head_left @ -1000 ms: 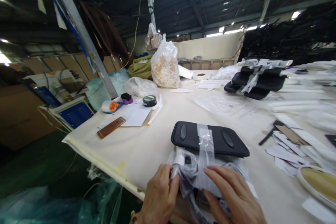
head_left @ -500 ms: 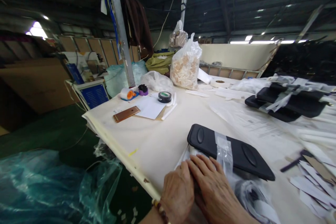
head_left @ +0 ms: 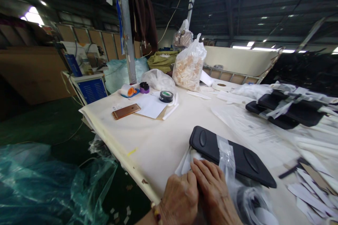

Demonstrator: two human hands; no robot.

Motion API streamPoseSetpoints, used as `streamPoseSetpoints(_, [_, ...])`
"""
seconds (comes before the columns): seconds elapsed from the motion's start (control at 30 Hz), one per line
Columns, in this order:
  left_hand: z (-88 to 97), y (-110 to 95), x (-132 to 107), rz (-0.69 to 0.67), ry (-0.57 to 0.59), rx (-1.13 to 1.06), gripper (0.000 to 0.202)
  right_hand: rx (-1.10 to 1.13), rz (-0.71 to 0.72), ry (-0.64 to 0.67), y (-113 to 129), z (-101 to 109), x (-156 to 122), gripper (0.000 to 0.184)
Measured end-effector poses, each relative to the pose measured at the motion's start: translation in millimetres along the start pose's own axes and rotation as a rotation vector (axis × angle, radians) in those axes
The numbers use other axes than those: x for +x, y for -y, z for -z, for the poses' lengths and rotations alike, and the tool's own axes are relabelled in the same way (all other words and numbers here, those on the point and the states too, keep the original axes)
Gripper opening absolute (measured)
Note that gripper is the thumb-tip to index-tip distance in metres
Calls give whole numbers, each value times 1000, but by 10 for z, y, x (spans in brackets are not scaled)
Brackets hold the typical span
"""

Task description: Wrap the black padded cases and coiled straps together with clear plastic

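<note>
My left hand (head_left: 180,197) is closed in a fist near the table's front edge, a beaded bracelet at its wrist. Pressed against it, my right hand (head_left: 213,188) has its fingers together and bent downward. Whatever the two hands grip is hidden beneath them. White sheet material (head_left: 185,161) sticks out just beyond my knuckles. Right behind the fingers lies a flat black padded case (head_left: 243,154) with oval raised patches, a band of clear tape (head_left: 226,154) around its middle. By my right wrist is a plastic-wrapped coil (head_left: 249,200).
The pale-covered table (head_left: 158,140) holds a phone (head_left: 126,111), a black tape roll (head_left: 166,96), paper (head_left: 151,105) and a bag of scraps (head_left: 189,65). More taped black pieces (head_left: 287,107) and paper strips (head_left: 307,190) lie to the right. Teal plastic (head_left: 47,186) covers floor at left.
The view has shifted slightly. Both hands stay pressed together beside the black case, a little lower in view, with more of the white material showing beyond the fingers.
</note>
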State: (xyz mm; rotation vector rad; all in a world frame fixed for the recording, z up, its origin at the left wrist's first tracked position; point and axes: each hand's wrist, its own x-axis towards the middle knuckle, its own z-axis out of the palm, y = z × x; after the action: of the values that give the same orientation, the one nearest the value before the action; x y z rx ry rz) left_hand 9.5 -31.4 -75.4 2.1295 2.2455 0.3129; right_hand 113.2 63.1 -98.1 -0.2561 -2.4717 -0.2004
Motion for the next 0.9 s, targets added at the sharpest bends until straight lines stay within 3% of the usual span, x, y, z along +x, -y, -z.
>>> streamPoseSetpoints(0.13, [37,26,-34,-44,59,46,22,-38,-22,-25,29,-73,-21,33])
streamPoseSetpoints(0.23, [17,34,-68,-72,36,82,19,-29,-51,-26,45,-85,-27,35])
streamPoseSetpoints(0.47, [-148,126,-136,-102,-342,145,25,6,-131,2,43,-108,-19,43])
streamPoseSetpoints(0.6, [-204,245,-130,-106,-412,73,25,7,-205,43,111,-121,55,43])
streamPoseSetpoints(0.77, [-181,329,-137,4,-314,-29,22,28,-256,96,212,206,48,53])
streamPoseSetpoints(0.83, [-128,331,-175,42,-280,-55,18,-12,-239,11,160,424,-149,55])
streamPoseSetpoints(0.9, [-59,318,-218,53,-385,-8,22,-59,-310,-124,55,620,-476,50])
